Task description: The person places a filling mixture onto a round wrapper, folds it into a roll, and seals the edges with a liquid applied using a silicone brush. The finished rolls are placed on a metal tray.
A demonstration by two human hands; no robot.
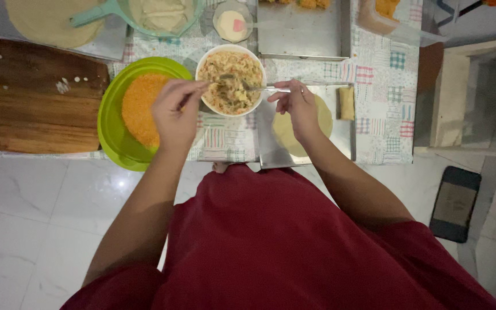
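**Two Hands at a Bowl of Shredded Filling**

While seen from above, over a dark red garment (pixel 294 241): both hands raised to a white bowl (pixel 231 80) of pale shredded filling, set on a patchwork-patterned cloth (pixel 383 74) toward the far middle of the scene.

Left hand (pixel 174 112) at the bowl's left rim, fingers curled shut around what looks like a thin utensil reaching into the filling; too little of it visible to name it. Right hand (pixel 297 103) at the bowl's right side, fingers pinched closed on the handle of a metal spoon (pixel 259 88), its working end buried in the filling.

Just under the right hand, a steel tray (pixel 274 149) bearing a flat round wrapper (pixel 288 135); at the tray's far right corner, one rolled-up wrapper (pixel 347 103), well apart from the flat one.

Left of the bowl and touching it, a green plate (pixel 113 138) heaped with orange crumbs (pixel 140 109). Further left, a wooden board (pixel 30 97). Beyond the bowl, a second steel tray (pixel 299 34), a small tub of white paste (pixel 232 23) and a clear green-handled jug (pixel 162 14) of pale batter.

At the near right, on the pale floor, a dark phone (pixel 456 204).
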